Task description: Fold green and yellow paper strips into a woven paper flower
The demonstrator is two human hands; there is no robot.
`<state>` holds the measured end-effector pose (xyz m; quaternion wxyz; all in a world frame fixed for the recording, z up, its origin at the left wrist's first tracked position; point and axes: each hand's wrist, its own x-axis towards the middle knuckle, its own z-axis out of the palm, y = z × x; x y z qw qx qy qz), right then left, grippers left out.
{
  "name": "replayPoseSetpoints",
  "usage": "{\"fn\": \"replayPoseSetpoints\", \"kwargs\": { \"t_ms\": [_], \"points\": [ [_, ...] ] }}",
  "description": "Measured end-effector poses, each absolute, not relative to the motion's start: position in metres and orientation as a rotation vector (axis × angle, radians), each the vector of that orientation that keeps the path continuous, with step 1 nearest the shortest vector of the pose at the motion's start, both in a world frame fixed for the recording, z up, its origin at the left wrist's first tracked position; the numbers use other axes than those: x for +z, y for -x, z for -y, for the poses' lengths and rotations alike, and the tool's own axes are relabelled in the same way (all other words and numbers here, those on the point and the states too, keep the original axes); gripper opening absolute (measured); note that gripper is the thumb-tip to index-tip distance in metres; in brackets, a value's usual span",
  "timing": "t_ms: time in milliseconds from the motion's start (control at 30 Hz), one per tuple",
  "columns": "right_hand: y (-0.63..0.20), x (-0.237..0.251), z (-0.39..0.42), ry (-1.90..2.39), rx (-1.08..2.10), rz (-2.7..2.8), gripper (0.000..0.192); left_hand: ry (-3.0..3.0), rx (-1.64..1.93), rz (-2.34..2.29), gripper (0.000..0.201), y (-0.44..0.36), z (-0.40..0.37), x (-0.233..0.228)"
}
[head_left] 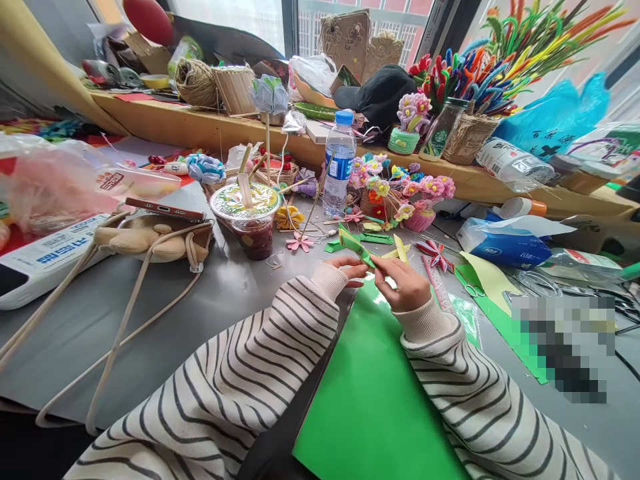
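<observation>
Both my hands meet over a glossy green sheet point(370, 393) at the table's front edge. Between their fingertips is a folded green and yellow paper strip point(356, 244). My left hand point(345, 268) pinches it from the left, fingers curled around its lower end. From the right, my right hand point(404, 281) grips the same end between thumb and forefinger. Just beyond lie more green paper strips point(376, 238) and yellow strips point(399, 249). A pink paper flower point(299, 242) and a red-and-white folded paper flower point(436, 255) rest nearby.
A lidded cup of dark drink point(253, 233) and a water bottle point(340, 163) stand behind my hands. Left are a beige bag point(150, 241) with long straps and a phone point(165, 209). On the right lie scissors point(475, 290), a tissue pack point(503, 239) and cables. Craft flowers crowd the back.
</observation>
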<state>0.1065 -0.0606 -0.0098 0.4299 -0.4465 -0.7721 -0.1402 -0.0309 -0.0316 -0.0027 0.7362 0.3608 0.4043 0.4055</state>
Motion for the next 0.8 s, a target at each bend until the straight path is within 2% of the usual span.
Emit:
{"fn": "replayPoseSetpoints", "kwargs": {
  "t_ms": [233,500,567,800],
  "points": [
    [-0.109,-0.006,0.059,1.069,-0.355,1.966,0.024,-0.801,0.911,-0.873,0.029,0.031,0.032,-0.003],
    [-0.112,-0.001,0.058,1.093,0.103,1.882,0.027,-0.809,0.950,-0.813,0.022,0.027,0.035,0.001],
    [-0.112,-0.002,0.058,1.059,0.037,1.888,0.026,-0.817,0.955,-0.805,0.024,0.026,0.036,0.002],
    [-0.106,0.002,0.064,0.947,-0.502,1.924,0.029,-0.793,1.050,-0.783,0.034,0.022,0.036,0.000]
  ]
}}
